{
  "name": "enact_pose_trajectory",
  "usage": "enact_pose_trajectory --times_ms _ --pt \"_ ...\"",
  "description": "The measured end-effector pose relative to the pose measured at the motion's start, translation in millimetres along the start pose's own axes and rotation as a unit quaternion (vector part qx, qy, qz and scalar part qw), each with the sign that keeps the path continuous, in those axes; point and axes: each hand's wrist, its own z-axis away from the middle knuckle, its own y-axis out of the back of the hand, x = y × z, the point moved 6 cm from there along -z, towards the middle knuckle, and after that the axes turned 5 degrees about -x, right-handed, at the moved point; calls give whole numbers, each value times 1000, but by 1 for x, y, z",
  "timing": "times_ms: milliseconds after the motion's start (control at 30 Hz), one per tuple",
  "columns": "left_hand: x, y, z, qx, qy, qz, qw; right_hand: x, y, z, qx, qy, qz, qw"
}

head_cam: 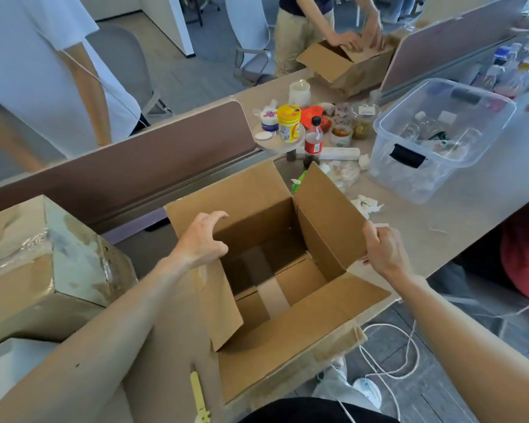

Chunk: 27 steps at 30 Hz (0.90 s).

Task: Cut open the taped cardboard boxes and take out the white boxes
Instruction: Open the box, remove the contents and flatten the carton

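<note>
Head cam: open cardboard box (pixel 275 270) sits on the tabletop (pixel 409 227) right in front of the person, all four flaps up or folded out. Inside it's bare, only the bottom flaps w/ a strip of tape (pixel 272 291) down the seam; no white boxes visible in it. Left hand (pixel 203 239) rests on the box's left rim, fingers (pixel 217 216) spread & curled over the edge, not closed on anything. Right hand (pixel 382 248) grips the outer edge of the right flap (pixel 327 221), fingers clamped on the cardboard, flap standing upright.

To the left, touching the left forearm, a second cardboard box (pixel 43 270), still shut, wrapped in shiny clear tape, tilted on a corner. A yellow cutter (pixel 199 395) lies near the bottom edge, beside the open box's near-left side.

Further back on the tabletop: clear plastic bin (pixel 440 138) w/ bottles inside, a red-label soda bottle (pixel 313 138), yellow-lid jar (pixel 289 123), white power strip (pixel 339 153), crumpled white paper scraps (pixel 367 204). Brown desk divider (pixel 135 166) runs behind the box. Across the tabletop another person's hands (pixel 358 38) press into a third cardboard box (pixel 348 65). Someone in a white shirt (pixel 37 65) stands far left. White cable (pixel 388 358) loops on the floor at right.
</note>
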Motion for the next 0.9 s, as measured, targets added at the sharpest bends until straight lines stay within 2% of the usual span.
enact_pose_trajectory --times_ms 133,267,433,533,633,733,800,900 --pt "-16 25 5 28 14 -37 999 19 2 -1 4 -32 39 999" --pt "-45 48 8 -25 87 -113 989 35 6 -2 25 -103 46 993" --pt "-89 70 14 -91 210 -231 946 57 6 7 -5 -172 105 979" --pt "-104 57 21 -120 245 -279 921 65 -1 15 -27 -194 100 976" --pt "-122 37 20 -158 266 -205 929 67 -7 20 -45 -226 71 971" --pt "-123 25 16 -163 238 -58 956 59 -12 23 -73 -240 36 967" --pt "-118 22 12 -100 204 58 972 51 -18 26 -95 -243 -35 965" --pt "-117 29 7 8 194 161 968 40 -27 28 -117 -245 -124 954"
